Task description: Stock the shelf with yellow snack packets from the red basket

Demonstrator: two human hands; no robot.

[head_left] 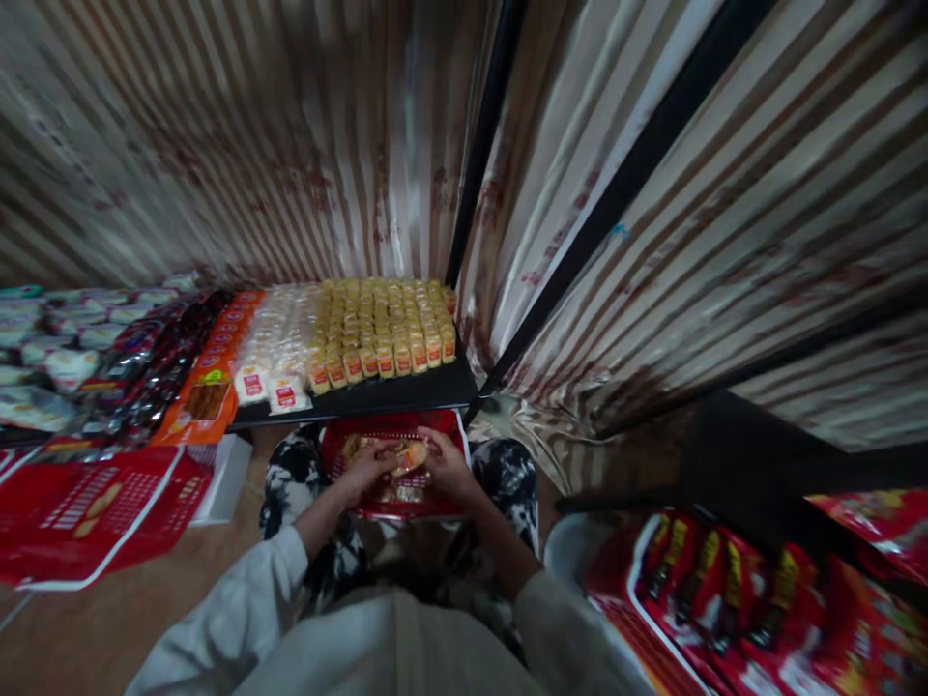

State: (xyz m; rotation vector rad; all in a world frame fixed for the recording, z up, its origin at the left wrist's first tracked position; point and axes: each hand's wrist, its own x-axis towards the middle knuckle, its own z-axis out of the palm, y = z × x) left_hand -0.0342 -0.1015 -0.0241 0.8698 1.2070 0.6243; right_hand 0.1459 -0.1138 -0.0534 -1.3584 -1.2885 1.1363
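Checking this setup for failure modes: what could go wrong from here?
1. The small packet is at the fingertips of the left hand and right hand, so it could slip if the grip loosens.
2. The red basket sits between the knees; its support is hard to see, but a leg shift might jolt it.
3. The orange packets seem to overhang the black shelf; a bump could knock them off.

Held packet (411,457) blurred, print unreadable; red basket (166,522) cut off by left edge.
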